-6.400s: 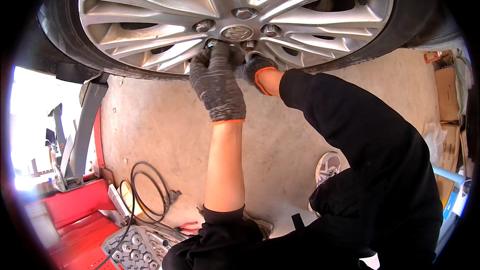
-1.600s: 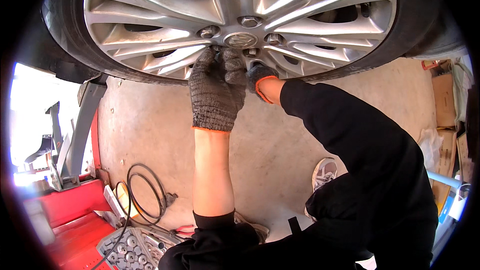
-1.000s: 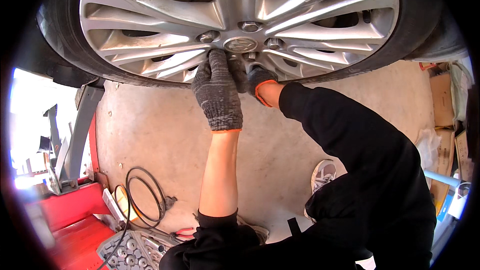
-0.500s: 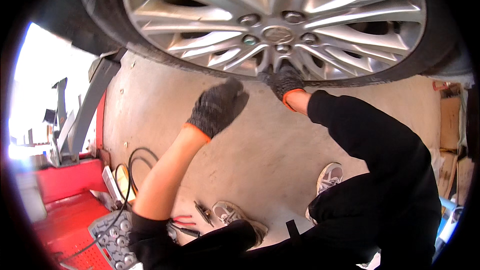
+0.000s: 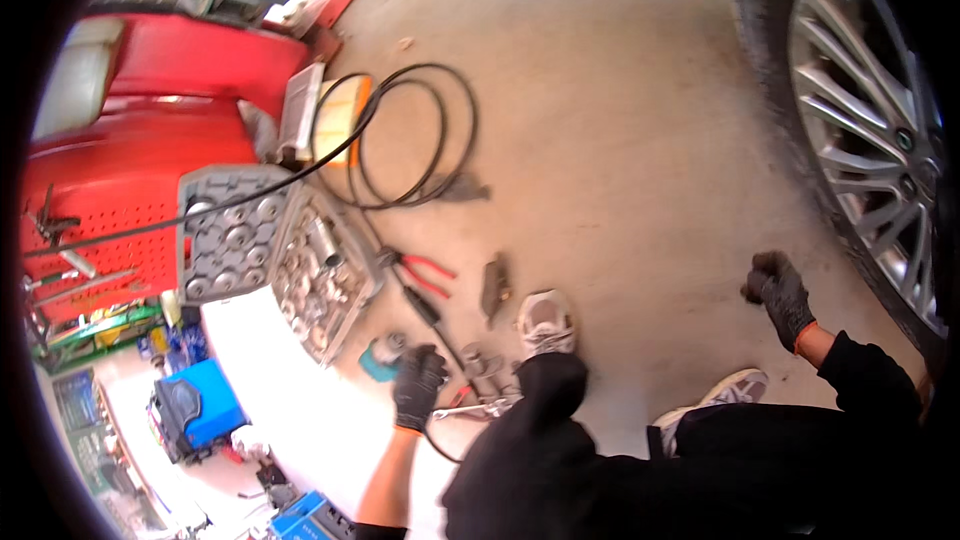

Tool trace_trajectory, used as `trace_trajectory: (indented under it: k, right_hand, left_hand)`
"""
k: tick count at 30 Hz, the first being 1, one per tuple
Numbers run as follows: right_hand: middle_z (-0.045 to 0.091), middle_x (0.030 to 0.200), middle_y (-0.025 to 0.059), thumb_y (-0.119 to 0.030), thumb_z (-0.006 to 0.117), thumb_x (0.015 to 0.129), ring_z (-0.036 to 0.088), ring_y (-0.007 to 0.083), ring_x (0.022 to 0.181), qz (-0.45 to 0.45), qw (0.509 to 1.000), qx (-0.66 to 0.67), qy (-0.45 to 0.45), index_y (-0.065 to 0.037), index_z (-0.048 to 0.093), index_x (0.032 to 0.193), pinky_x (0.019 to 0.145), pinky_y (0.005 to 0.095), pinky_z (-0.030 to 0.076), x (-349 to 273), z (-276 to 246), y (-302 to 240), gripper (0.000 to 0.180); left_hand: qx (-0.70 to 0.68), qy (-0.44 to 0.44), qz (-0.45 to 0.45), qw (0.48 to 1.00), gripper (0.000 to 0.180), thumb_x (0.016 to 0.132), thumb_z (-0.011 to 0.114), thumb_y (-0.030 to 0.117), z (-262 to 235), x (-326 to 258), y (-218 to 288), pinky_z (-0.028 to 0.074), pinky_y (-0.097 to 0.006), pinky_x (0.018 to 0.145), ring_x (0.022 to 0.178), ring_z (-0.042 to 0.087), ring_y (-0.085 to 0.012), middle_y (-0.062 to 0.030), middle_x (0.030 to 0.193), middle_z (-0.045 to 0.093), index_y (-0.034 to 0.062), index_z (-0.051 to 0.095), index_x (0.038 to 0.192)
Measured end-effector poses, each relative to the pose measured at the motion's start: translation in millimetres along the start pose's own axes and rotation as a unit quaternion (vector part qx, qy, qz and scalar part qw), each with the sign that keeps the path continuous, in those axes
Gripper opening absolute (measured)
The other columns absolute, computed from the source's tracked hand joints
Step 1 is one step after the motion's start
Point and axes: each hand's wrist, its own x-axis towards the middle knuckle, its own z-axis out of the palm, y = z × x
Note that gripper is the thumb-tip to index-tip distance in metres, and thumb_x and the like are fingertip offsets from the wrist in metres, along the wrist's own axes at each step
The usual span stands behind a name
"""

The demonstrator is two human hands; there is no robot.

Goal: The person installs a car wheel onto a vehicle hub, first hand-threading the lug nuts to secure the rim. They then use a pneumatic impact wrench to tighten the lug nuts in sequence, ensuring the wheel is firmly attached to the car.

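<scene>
My left hand point(image 5: 418, 387), in a dark glove with an orange cuff, hovers low over the tools at my left foot; its fingers are blurred. Closest to it are a silver-and-teal round object point(image 5: 385, 354), a metal wrench point(image 5: 478, 409) and grey cylindrical pieces point(image 5: 480, 360). Away to the right, my gloved right hand point(image 5: 780, 296) is in the air beside a car wheel point(image 5: 850, 105) with silver spokes. Its fingers are curled closed, and whatever may be inside them is hidden.
Red-handled pliers point(image 5: 428, 275) and a small dark block point(image 5: 494, 288) lie on the floor. An open grey case point(image 5: 222, 172) holds round metal pieces, with loose metal parts beside it. A black hose point(image 5: 440, 70) loops across the floor near a red perforated metal base point(image 5: 110, 255).
My view has swung left and down, placing the wheel at the far right. The right hand has come off the spokes; the left hand has moved down toward the tools.
</scene>
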Motion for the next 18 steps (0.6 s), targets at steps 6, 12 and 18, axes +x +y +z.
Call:
trace_trajectory:
  k: [6,12,18]
  right_hand:
    - [0.06,0.089,0.0115,-0.007,0.058,0.085,0.064,0.0196,0.079,0.089,0.952,-0.189,-0.222,0.002,0.051,0.107,0.07,0.0335,0.053,-10.9,45.2,-14.3,0.025]
    - [0.062,0.088,0.0142,-0.008,0.059,0.083,0.064,0.0197,0.077,0.036,0.962,-0.225,-0.149,0.004,0.053,0.103,0.069,0.0336,0.052,-9.9,31.3,-23.5,0.024]
    - [0.063,0.086,0.0135,-0.013,0.06,0.082,0.065,0.0205,0.074,0.015,0.95,-0.285,-0.129,0.001,0.054,0.101,0.067,0.0346,0.052,-17.8,19.3,-27.7,0.024]
  left_hand:
    - [0.271,0.131,-0.07,0.951,0.024,0.084,0.062,0.022,-10.8,-58.8,-94.0,0.051,-0.037,0.071,0.078,0.066,-0.0274,-0.0131,0.092,0.067,0.0049,0.061,0.101]
    - [0.258,0.116,0.078,0.956,0.044,0.081,0.065,0.031,61.7,-37.8,-58.5,0.048,-0.041,0.081,0.096,0.059,-0.0341,-0.0204,0.104,0.059,0.0031,0.054,0.114]
    - [0.176,-0.025,0.164,0.97,0.043,0.082,0.062,0.03,142.1,-25.8,-11.0,0.046,-0.037,0.083,0.097,0.055,-0.031,-0.0187,0.103,0.058,0.002,0.052,0.114]
